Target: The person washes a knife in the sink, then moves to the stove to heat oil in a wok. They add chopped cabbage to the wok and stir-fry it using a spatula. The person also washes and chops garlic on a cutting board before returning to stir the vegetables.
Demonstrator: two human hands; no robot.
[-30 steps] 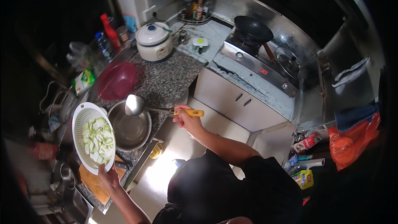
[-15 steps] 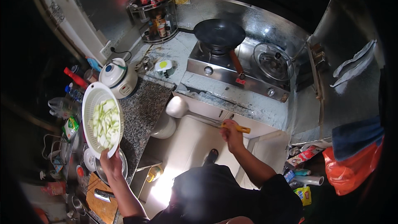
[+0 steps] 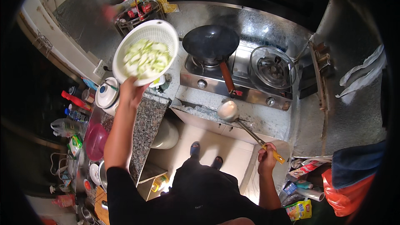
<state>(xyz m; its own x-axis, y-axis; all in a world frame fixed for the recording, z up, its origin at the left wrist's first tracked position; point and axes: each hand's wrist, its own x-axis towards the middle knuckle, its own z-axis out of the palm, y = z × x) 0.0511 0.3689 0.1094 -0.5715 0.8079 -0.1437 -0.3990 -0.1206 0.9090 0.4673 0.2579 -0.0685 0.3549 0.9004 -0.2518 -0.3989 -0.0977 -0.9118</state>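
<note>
At the far left edge of the table stand a clear plastic bottle (image 3: 62,127), a red bottle (image 3: 75,101) and a small green packet (image 3: 74,145). Just beside them a pink bowl (image 3: 96,141) sits on the table, with a white rice cooker (image 3: 107,96) further back along the same edge. The granite-topped table (image 3: 148,121) runs from here toward the stove.

The left hand (image 3: 132,91) is raised above the rice cooker, its fingers closed on the near rim of a white colander (image 3: 145,51). The colander is held in the air over the back left corner of the table, tilted slightly toward the camera, and is filled with pale green vegetable slices (image 3: 146,58). Behind it, against the wall, a wire rack (image 3: 137,12) holds several bottles.

To the right of the colander a black wok (image 3: 211,41) rests on the left burner of the steel stove (image 3: 237,83), its brown handle pointing toward the stove's front edge. On the right burner lies a glass lid (image 3: 271,67).

In front of the stove's front edge a metal ladle (image 3: 228,111) hangs in the air, its bowl near the end of the wok handle but apart from it. Its long shaft runs down to the right hand (image 3: 266,160), whose fingers are wrapped tightly round the yellow grip.

At the far right, on the floor, lie an orange plastic bag (image 3: 348,193) and some coloured packets (image 3: 302,171).
</note>
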